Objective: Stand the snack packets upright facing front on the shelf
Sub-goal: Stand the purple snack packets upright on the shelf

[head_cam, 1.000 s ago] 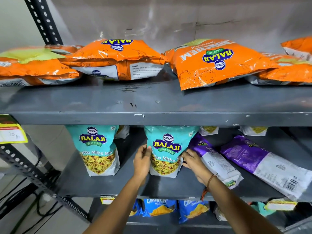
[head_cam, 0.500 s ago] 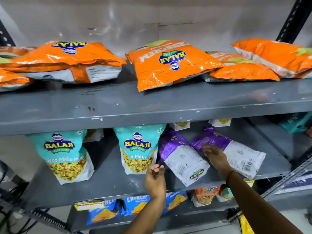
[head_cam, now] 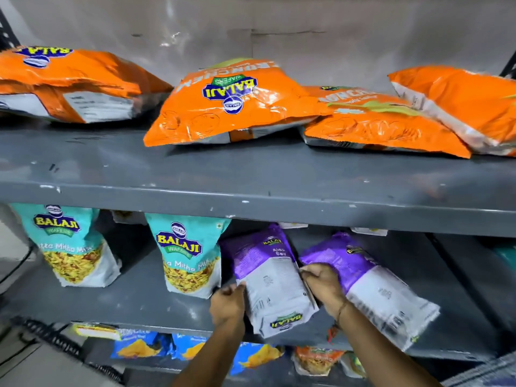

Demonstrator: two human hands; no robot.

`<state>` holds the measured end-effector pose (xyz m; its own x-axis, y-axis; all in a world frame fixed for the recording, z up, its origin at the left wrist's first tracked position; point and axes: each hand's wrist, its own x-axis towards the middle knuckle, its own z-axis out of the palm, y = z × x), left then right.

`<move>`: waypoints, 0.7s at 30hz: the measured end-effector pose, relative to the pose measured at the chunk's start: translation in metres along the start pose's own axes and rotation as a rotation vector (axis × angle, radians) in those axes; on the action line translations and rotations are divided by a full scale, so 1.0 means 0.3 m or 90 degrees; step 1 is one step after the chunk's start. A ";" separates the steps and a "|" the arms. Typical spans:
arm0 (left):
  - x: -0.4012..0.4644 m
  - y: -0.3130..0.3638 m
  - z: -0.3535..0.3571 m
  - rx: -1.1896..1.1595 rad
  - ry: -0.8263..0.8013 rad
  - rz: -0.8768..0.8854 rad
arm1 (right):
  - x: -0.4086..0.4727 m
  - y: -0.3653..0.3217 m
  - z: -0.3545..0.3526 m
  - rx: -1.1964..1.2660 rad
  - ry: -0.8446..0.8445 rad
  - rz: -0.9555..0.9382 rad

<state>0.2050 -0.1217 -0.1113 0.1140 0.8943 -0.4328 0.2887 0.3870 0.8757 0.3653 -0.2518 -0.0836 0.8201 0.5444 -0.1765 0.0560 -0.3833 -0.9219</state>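
Two bare forearms reach in from the bottom of the frame to the middle shelf (head_cam: 117, 305), a grey painted metal sheet, scuffed and speckled. The left hand (head_cam: 227, 303) curls its fingers on the left edge of a purple-and-white packet (head_cam: 272, 283), a glossy, crinkled pouch lying tilted on its back, printed panel up, at lower centre. The right hand (head_cam: 324, 286), a thread band at its wrist, pinches the same packet's right edge. Touching that hand on the right, a second purple packet (head_cam: 371, 286) lies flat and slanted toward the lower right.

Left of the hands, two teal packets stand upright, fronts forward: one (head_cam: 188, 255) just beside the gripped pouch, another (head_cam: 69, 244) at the left of the frame. Both are flat-bottomed pouches with a pale lower band showing a yellow mix.

Below, at the bottom edge, blurred blue packets (head_cam: 139, 346) sit on a lower shelf.

Higher up, on the top shelf (head_cam: 251, 188), puffed orange foil bags lie flat: one (head_cam: 231, 107) at centre with its logo upside down, one (head_cam: 67, 85) at upper left, and two more overlapping at upper right. Behind them rises a smudged grey wall (head_cam: 279, 29).
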 end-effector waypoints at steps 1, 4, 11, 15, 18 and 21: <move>-0.010 0.002 0.007 -0.003 0.015 0.005 | 0.005 0.002 -0.005 -0.012 0.001 -0.020; -0.036 0.022 0.035 -0.060 0.026 0.040 | 0.011 -0.017 -0.040 -0.038 0.039 -0.109; -0.143 0.227 0.079 -0.249 -0.085 0.289 | -0.054 -0.113 -0.129 0.007 0.217 -0.307; -0.130 0.241 0.095 -0.227 -0.116 0.331 | -0.097 -0.077 -0.130 0.034 0.240 -0.335; -0.093 0.165 0.090 -0.113 -0.141 0.345 | -0.127 0.006 -0.127 -0.002 0.221 -0.322; -0.061 0.104 0.082 -0.015 -0.162 0.376 | -0.154 0.050 -0.151 -0.037 0.194 -0.313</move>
<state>0.2353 -0.1314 -0.0815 0.4700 0.8781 0.0897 0.0869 -0.1471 0.9853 0.3540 -0.3167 -0.0738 0.8162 0.4323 0.3834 0.4963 -0.1845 -0.8483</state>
